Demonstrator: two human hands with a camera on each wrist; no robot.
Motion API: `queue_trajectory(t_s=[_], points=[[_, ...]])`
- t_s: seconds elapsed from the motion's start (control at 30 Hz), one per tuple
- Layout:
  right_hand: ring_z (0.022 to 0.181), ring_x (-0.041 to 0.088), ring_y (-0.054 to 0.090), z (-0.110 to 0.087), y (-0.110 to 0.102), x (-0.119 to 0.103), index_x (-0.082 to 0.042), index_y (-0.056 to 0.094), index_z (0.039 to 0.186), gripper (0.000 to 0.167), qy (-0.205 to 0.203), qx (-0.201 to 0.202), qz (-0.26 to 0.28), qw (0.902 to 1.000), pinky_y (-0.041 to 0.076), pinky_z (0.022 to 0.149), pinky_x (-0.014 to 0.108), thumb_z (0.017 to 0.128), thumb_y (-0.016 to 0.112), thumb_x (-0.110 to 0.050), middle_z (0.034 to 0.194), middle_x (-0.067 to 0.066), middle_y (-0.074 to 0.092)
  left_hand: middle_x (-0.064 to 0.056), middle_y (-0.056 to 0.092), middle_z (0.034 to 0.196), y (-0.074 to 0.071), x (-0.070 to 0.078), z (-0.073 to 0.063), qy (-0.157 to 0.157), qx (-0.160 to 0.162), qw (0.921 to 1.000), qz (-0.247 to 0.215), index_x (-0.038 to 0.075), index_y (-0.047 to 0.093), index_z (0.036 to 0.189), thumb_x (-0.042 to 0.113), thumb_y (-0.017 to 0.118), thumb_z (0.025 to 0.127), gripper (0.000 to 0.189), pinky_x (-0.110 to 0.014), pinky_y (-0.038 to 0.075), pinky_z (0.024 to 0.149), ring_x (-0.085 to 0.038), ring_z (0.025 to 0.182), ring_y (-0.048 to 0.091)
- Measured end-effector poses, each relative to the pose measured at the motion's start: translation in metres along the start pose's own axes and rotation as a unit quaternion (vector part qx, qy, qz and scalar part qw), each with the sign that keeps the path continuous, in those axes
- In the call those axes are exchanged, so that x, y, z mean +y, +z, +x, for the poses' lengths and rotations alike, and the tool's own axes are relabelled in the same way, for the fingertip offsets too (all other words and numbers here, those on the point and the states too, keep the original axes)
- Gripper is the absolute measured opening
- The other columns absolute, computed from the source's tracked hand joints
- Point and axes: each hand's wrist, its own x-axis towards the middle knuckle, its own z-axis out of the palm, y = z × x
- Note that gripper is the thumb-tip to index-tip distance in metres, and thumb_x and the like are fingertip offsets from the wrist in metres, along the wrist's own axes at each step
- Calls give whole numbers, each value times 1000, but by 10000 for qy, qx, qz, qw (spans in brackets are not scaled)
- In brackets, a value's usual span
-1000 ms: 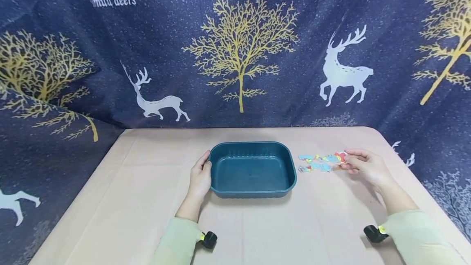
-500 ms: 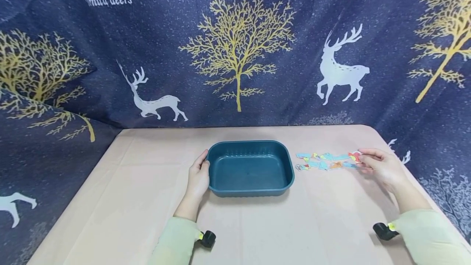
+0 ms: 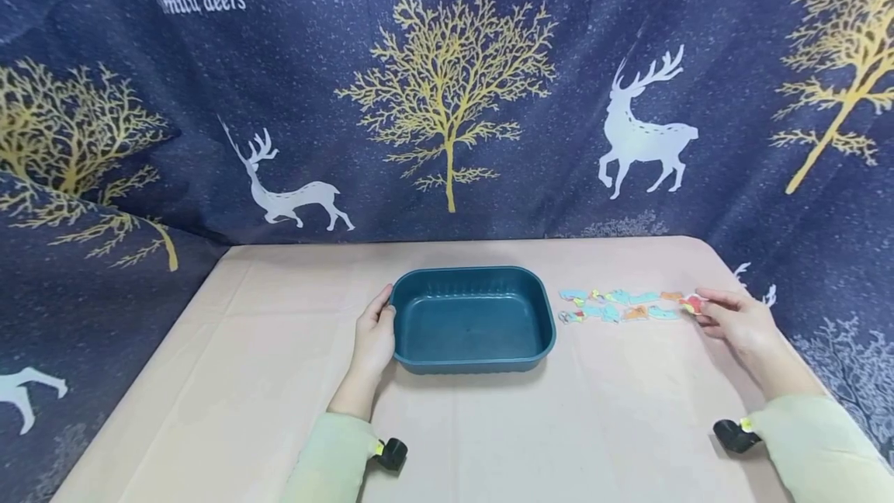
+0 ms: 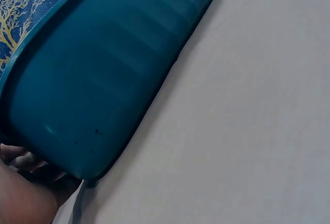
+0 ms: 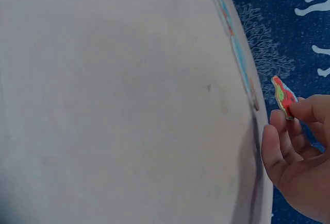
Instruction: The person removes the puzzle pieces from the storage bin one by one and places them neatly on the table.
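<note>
At the left end of a dark teal plastic basin (image 3: 475,324), my left hand (image 3: 375,336) grips the wall, thumb by the rim. In the left wrist view, the curled fingers (image 4: 23,159) sit at the corner of the basin. My right hand (image 3: 746,328) pinches a small red puzzle piece (image 3: 693,304) with yellow-green and white parts between thumb and fingers. The right wrist view shows that piece raised over the table. To the left of the hand, several flat light blue and orange puzzle pieces (image 3: 637,313) lie in two rows beside the basin.
A table with a pale pink cloth (image 3: 489,433) carries everything. Behind it hangs a dark blue curtain (image 3: 559,130) printed with trees and deer. A black wrist camera (image 3: 391,455) is on the left sleeve, another black wrist camera (image 3: 735,436) on the right.
My right hand has moved right with the red piece, and more of the rows, including an orange piece, shows behind it. The left hand stays on the basin; the view has shifted slightly.
</note>
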Motion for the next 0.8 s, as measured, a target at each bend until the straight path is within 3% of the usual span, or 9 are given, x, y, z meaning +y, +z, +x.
queue_trajectory(t_s=[0.1, 0.2, 0.27, 0.33, 0.63, 0.8], points=[[63, -2, 63, 3, 2, 4, -41, 61, 84, 39, -44, 122, -473, 9988, 56, 55, 19, 94, 49, -6, 71, -23, 63, -9, 36, 151, -2, 1, 0, -23, -14, 10000, 1, 6, 38, 144, 12, 35, 100, 44, -41, 26, 118, -26, 142, 29], [63, -4, 63, 7, 6, 5, -12, 66, 104, 20, -77, 219, -1046, 9942, 57, 55, 20, 94, 49, -8, 70, -26, 61, -9, 36, 151, -4, 2, 0, -28, 40, 10000, 29, 6, 38, 144, 11, 35, 100, 44, -42, 25, 118, -27, 142, 29], [63, -4, 62, 10, 8, 5, 11, 55, 117, 30, -33, 221, -1320, 9910, 57, 56, 20, 94, 49, -8, 70, -25, 61, -9, 36, 151, -6, 3, -1, 20, 92, 9999, 73, 6, 39, 144, 11, 36, 100, 44, -42, 26, 118, -26, 142, 29], [63, -5, 62, 10, 9, 5, 23, 40, 125, 44, -18, 203, -1645, 9862, 57, 55, 21, 94, 48, -7, 69, -24, 62, -9, 36, 151, -7, 2, -2, 22, 94, 9999, 95, 5, 39, 143, 11, 36, 99, 44, -42, 26, 118, -27, 142, 29], [58, -2, 60, 4, 11, 6, 21, 45, 121, 45, 96, 171, -2475, 9687, 55, 50, 24, 93, 52, -13, 69, -6, 68, -10, 35, 151, -10, -3, -5, -32, 92, 9999, 45, 5, 39, 143, 10, 36, 99, 45, -41, 26, 118, -26, 142, 29], [57, -2, 59, 4, 16, 5, 21, 48, 119, 46, 131, 247, -2656, 9637, 54, 49, 23, 91, 55, -15, 69, -4, 68, -11, 34, 152, -14, -2, -4, -90, 46, 9999, -59, 4, 38, 143, 10, 35, 99, 45, -43, 24, 118, -28, 143, 27]])
